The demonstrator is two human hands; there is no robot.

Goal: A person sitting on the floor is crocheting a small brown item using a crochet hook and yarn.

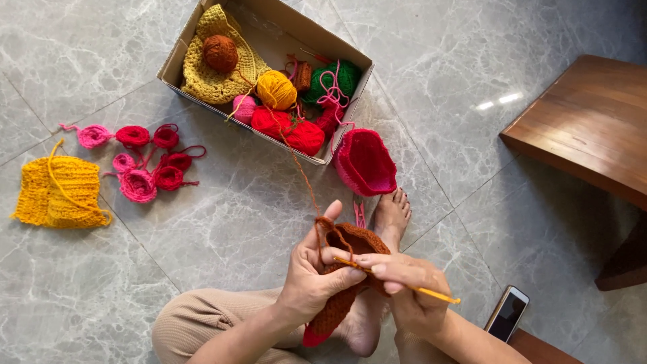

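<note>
Brown crochet piece [350, 269] pinched between both hands, left hand [311, 276] underneath, right hand [404, 283] gripping hook [404, 283]

Floor [222, 222]: grey marbled tiles, thin grout lines. Cardboard box [176, 50] at top centre, flat on floor, yarn balls inside. Left of box: yellow crochet square [59, 192], loose strand looped over it. Between square and box: cluster of pink and red crochet rosettes [145, 162], tails trailing. Just right of box corner: red-pink crochet cup [365, 163], on its side. Phone [507, 313] lower right, dark screen up. Wooden bench [586, 121] at right edge. Bare foot [392, 214] resting on tile.
</note>
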